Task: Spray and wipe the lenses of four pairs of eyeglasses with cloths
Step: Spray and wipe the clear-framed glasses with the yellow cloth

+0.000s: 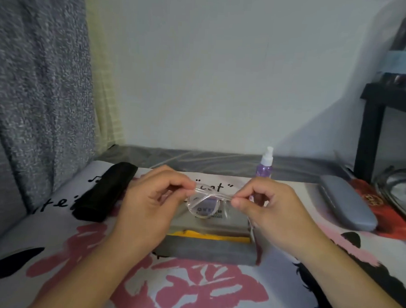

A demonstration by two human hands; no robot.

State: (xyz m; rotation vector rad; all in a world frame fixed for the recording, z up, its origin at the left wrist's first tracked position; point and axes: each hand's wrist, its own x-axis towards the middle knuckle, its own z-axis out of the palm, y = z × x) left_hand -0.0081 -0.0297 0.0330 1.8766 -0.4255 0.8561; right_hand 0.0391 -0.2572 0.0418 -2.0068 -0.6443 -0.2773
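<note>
- Together, our left hand and right hand pinched the clear-framed eyeglasses by their ends above the open grey case.
- The purple spray bottle stood at one o'clock.

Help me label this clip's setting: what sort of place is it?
Probably a bedroom at home, not a workshop. The hands hold clear-framed eyeglasses over a printed bedsheet, a grey curtain hangs at the left, and a black side table stands against the plain wall.
</note>
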